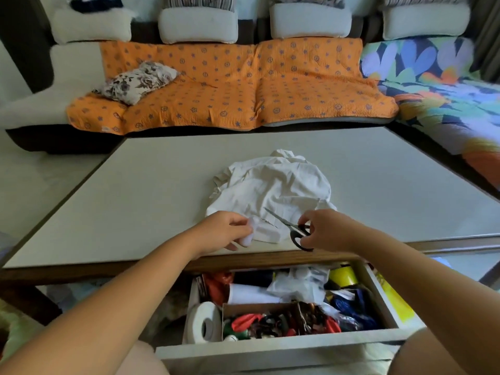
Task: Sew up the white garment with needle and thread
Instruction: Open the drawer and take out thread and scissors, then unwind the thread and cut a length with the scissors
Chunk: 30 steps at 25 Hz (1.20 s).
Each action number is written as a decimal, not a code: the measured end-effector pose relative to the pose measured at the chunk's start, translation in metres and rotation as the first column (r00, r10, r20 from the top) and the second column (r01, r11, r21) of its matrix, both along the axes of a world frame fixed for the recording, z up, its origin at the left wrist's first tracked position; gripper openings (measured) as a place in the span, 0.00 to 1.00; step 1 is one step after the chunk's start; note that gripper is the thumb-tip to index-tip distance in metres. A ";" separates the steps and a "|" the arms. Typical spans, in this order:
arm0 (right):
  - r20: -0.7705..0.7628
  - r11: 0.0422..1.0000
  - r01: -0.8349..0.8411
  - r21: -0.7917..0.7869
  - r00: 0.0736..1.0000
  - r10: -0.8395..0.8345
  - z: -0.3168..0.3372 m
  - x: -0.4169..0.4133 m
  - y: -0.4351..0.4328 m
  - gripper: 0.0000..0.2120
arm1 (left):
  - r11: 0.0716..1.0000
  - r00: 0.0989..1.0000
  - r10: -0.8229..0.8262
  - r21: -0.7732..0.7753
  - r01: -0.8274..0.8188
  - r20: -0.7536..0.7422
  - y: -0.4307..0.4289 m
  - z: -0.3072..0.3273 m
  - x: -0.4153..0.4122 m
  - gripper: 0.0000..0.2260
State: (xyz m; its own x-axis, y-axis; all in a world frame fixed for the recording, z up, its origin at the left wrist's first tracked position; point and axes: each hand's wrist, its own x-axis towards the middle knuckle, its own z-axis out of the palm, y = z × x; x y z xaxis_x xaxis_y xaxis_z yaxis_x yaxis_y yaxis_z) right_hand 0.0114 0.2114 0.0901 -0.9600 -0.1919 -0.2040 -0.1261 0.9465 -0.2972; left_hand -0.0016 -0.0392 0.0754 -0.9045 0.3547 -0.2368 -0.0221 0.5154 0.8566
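We see a table (135, 185) with a matt, smooth, pale top and a brown wooden edge. The white garment (276, 182) on it is thin, creased cloth. The scissors (289, 226) have bright metal blades and glossy black plastic handles. The white lump (250, 234) pinched in the left hand (221, 231) looks soft, perhaps thread, but it is blurred. In the drawer (270, 345) we note a brown cardboard box (251, 307) and a smooth white roll (203, 323).
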 end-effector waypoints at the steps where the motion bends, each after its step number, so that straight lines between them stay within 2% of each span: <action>1: -0.051 0.999 0.039 0.005 0.998 -0.038 -0.007 -0.010 0.001 0.19 | 0.998 0.999 0.038 0.040 -0.038 0.020 0.002 -0.004 -0.009 0.08; 4: -0.120 0.990 0.131 0.052 0.985 -0.124 -0.031 -0.038 0.004 0.19 | 0.989 0.992 0.093 0.107 -0.102 0.087 0.010 -0.020 -0.027 0.08; 9: -0.172 0.966 0.186 0.182 0.973 -0.155 -0.045 -0.070 0.000 0.14 | 0.985 0.990 0.061 0.154 -0.080 0.128 0.017 -0.034 -0.051 0.06; 10: -0.199 0.974 0.183 0.130 0.968 -0.155 -0.043 -0.074 -0.004 0.14 | 0.985 0.991 0.053 0.155 -0.071 0.120 0.016 -0.035 -0.056 0.07; 11: -0.200 0.985 0.170 -0.004 0.965 -0.168 -0.040 -0.078 -0.009 0.13 | 0.985 0.993 0.050 0.159 -0.067 0.109 0.015 -0.035 -0.061 0.08; 12: -0.171 0.966 0.155 -0.207 0.966 -0.192 -0.038 -0.082 -0.015 0.12 | 0.986 0.995 0.052 0.156 -0.065 0.089 0.014 -0.036 -0.066 0.09; 14: -0.042 0.797 0.153 -0.585 0.975 -0.218 -0.033 -0.083 -0.029 0.11 | 0.989 0.998 0.055 0.137 -0.060 0.043 0.012 -0.038 -0.074 0.10; 15: 0.002 0.720 0.152 -0.677 0.979 -0.205 -0.032 -0.084 -0.036 0.11 | 0.992 0.999 0.049 0.120 -0.051 0.024 0.011 -0.039 -0.075 0.11; 16: 0.015 0.688 0.143 -0.712 0.982 -0.189 -0.033 -0.086 -0.040 0.11 | 0.995 0.999 0.037 0.089 -0.037 0.003 0.009 -0.040 -0.078 0.10; 19: -0.011 0.685 0.105 -0.721 0.987 -0.162 -0.039 -0.091 -0.046 0.10 | 1.000 0.999 -0.015 -0.028 0.014 -0.047 0.004 -0.042 -0.083 0.07; 21: -0.047 0.724 0.083 -0.685 0.986 -0.158 -0.041 -0.095 -0.044 0.08 | 0.996 0.995 -0.053 -0.082 0.046 -0.081 0.003 -0.041 -0.086 0.06; 26: -0.223 0.882 -0.025 -0.471 0.970 -0.092 -0.042 -0.095 -0.046 0.07 | 0.987 0.989 -0.105 -0.132 0.091 -0.102 0.007 -0.038 -0.087 0.22; 30: -0.323 0.938 -0.077 -0.339 0.946 -0.038 -0.046 -0.091 -0.049 0.07 | 0.981 0.985 -0.118 -0.167 0.096 -0.129 0.006 -0.041 -0.086 0.21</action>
State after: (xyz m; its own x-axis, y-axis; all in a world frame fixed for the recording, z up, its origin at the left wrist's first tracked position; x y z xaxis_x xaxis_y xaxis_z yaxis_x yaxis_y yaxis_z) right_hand -0.0796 0.1627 0.0443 -0.9574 -0.2135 0.1944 -0.2863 0.7898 -0.5425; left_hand -0.0880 -0.0328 0.0347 -0.8911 0.4192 -0.1737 0.1533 0.6385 0.7542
